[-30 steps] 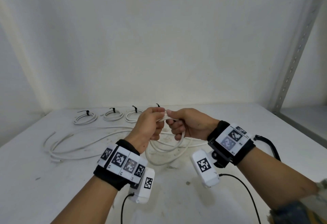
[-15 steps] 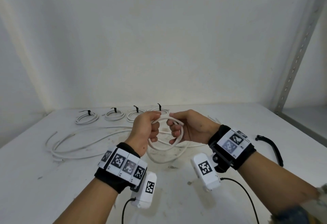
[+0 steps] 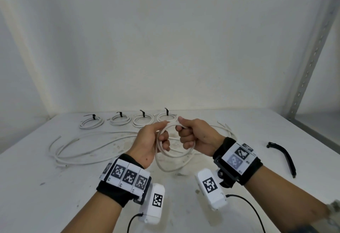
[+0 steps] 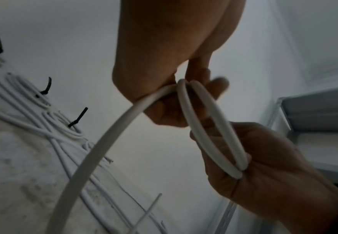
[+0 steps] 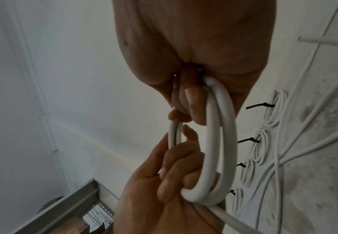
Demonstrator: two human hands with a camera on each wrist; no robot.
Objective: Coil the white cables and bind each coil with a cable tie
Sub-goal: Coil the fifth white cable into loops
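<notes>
Both hands hold a small coil of white cable (image 3: 166, 154) in the air above the table. My left hand (image 3: 149, 140) grips its left side, fingers curled through the loops (image 4: 214, 126). On the right side, my right hand (image 3: 196, 135) pinches the top with thumb and forefinger and curls its other fingers round the loops (image 5: 222, 142). The cable's free part (image 3: 165, 168) hangs down to the table. Several coils bound with black ties (image 3: 120, 119) lie in a row at the back.
Loose white cables (image 3: 82, 150) sprawl across the table (image 3: 55, 196) on the left and behind my hands. A black cable tie (image 3: 284, 156) lies at the right. A metal shelf upright (image 3: 312, 52) stands at the right edge.
My hands have drawn slightly apart. The cable that was pinched between them now forms a round coil, with another loop added.
</notes>
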